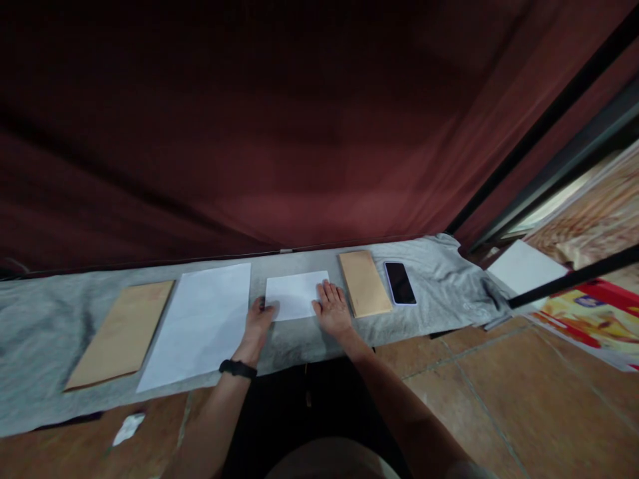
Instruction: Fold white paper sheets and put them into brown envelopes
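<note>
Forearms (pixel 214 412) are extended; small sheet (pixel 292 296), apparently folded, is pressed by outspread right grip (pixel 333 310); left grip (pixel 257 320): closure cannot be told; left of it, large sheet (pixel 200 326) is not yet folded.

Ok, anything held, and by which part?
Right hand lies flat on the right end of the small white paper, no grip; left hand is at its left edge, whether pinching can't be told.

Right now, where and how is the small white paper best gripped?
Probably pinch the small white paper by its left and right edges, coming from each side: it lies flat, the left hand at its left edge, the right hand over its right.
</note>
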